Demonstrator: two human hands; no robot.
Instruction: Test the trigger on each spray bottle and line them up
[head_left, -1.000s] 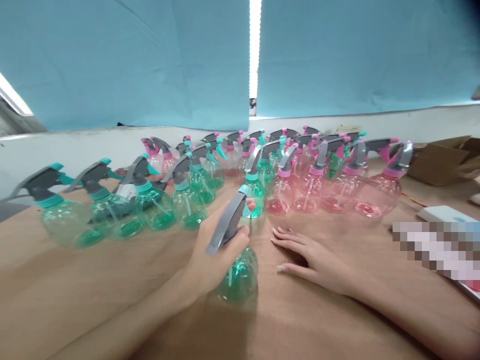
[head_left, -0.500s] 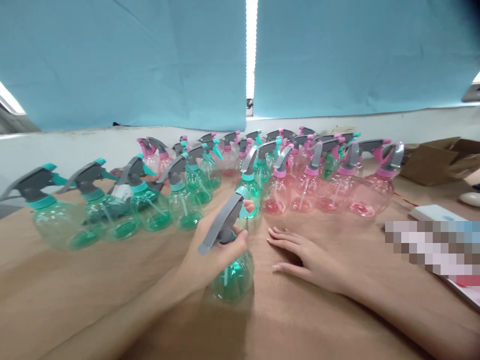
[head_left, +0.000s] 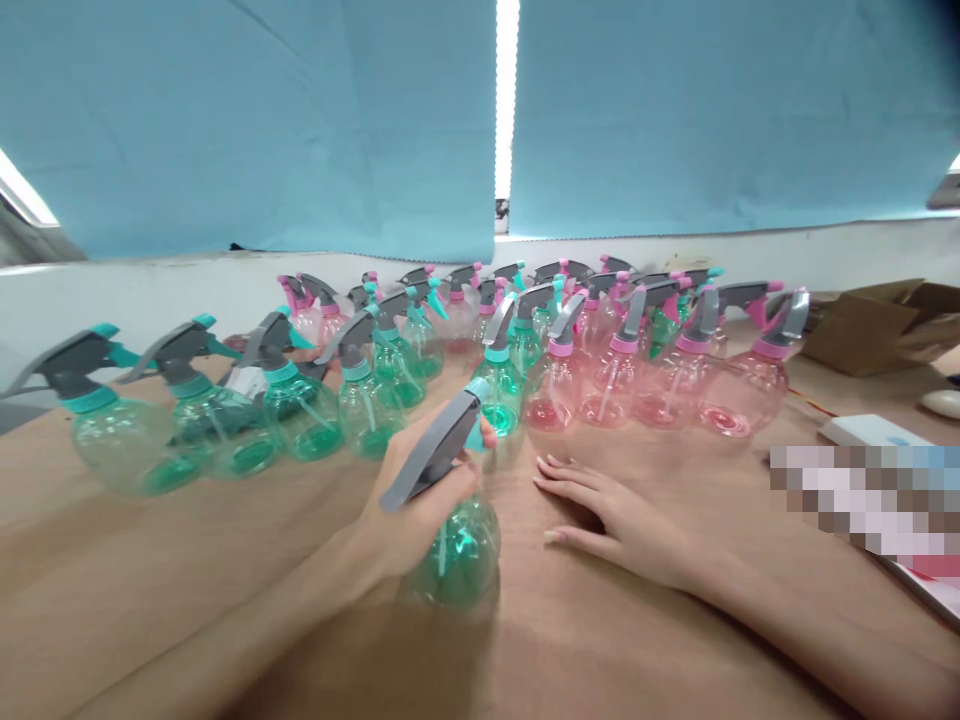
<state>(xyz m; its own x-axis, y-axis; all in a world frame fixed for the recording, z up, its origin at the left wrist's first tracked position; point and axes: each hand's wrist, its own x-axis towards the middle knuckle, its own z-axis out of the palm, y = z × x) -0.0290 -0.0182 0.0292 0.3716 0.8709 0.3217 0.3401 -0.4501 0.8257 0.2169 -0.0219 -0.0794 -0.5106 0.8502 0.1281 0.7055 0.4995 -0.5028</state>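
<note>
Green spray bottle (head_left: 459,555) is clasped, lower centre, by left hand (head_left: 409,522); right hand (head_left: 634,520) is laid open on desk (head_left: 585,640).

The nearest spray bottle (head_left: 461,560) is translucent green — its trigger head (head_left: 441,442) grey and turquoise.

—What's at lower centre?
—One spray bottle (head_left: 466,552) in the left hand (head_left: 405,530); the right hand (head_left: 622,515) lies on the table (head_left: 585,640), to its right.
—And behind them?
—More bottles (head_left: 555,395), across mid-frame from left to right, then a box (head_left: 870,330) near the right edge.
</note>
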